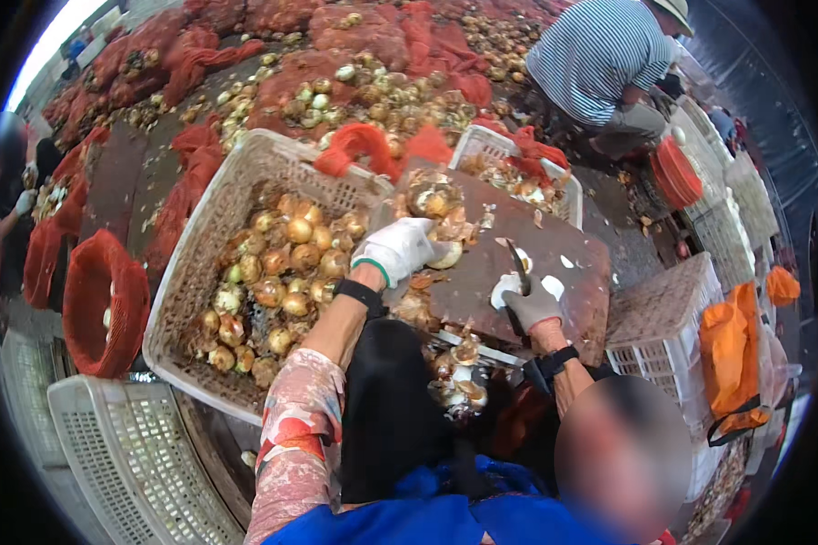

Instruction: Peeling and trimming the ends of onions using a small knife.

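Onion (447, 255) and knife (519, 258) meet the gloves above a brown board (580, 304)

The onion sits just right of the frame's middle, at the left part of the board. It is pale yellow-white and smooth where it shows, with a rounded edge. The left hand (397, 247), in a white glove with a green cuff, curls its fingers over it and grips it. The glove hides so much that I cannot tell which way its long axis runs.

The right hand (538, 305), in a grey glove, is closed around the knife. Its slim, dark, curved blade points to the top of the frame, leaning slightly left, with its long axis nearly upright in the frame. White pieces (552, 287) lie about this hand. Both wrists wear dark bands; any writing on them is too small to read.

Brown husks (434, 194) heap at the board's upper left. Left of the board, a white crate (189, 259) holds golden-brown onions (301, 231). A round red net bag (84, 295) stands at the far left, and an orange bag (730, 350) hangs at the right. In the upper right, a person in a striped shirt (598, 59) bends forward.
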The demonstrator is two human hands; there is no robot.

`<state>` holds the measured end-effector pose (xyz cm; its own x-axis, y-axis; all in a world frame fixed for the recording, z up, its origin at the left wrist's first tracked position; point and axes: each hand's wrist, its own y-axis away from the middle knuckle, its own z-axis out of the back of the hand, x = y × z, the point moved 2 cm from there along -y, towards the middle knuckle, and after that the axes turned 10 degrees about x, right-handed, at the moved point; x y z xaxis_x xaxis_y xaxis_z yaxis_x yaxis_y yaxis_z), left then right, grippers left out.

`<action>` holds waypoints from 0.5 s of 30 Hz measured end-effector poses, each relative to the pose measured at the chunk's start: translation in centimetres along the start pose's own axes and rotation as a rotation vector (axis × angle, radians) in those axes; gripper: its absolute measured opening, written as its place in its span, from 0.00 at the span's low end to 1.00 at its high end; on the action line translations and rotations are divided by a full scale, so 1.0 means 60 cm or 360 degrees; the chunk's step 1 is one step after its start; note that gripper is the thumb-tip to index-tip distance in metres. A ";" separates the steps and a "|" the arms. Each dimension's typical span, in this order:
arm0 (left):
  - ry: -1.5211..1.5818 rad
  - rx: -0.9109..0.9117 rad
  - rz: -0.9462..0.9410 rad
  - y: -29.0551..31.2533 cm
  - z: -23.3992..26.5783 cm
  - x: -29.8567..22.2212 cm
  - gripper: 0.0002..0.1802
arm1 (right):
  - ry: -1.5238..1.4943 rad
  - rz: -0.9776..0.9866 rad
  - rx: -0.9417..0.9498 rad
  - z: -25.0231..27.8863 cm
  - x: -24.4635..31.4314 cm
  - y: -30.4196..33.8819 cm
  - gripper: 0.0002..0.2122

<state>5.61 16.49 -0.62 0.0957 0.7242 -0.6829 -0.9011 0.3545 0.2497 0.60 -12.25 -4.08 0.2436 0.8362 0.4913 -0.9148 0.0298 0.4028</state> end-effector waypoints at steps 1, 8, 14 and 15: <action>-0.0056 0.0065 0.0032 -0.024 -0.007 0.009 0.28 | -0.0051 -0.0008 0.0023 0.003 0.012 0.006 0.29; -0.0415 0.0252 -0.0163 -0.046 0.001 -0.044 0.23 | 0.0282 -0.0024 0.0105 0.048 -0.007 -0.064 0.27; -0.0201 0.0307 -0.0175 -0.072 -0.032 -0.086 0.27 | 0.0701 0.0849 -0.0178 0.092 -0.022 -0.111 0.23; 0.0100 0.0396 -0.0005 -0.074 -0.031 -0.082 0.27 | -0.0075 0.0432 -0.0092 0.095 0.024 -0.054 0.15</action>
<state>8.36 10.28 0.37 0.0648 0.6874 -0.7234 -0.7684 0.4969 0.4033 5.76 -14.28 -0.31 0.0008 0.7914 0.6113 -0.9651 -0.1595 0.2076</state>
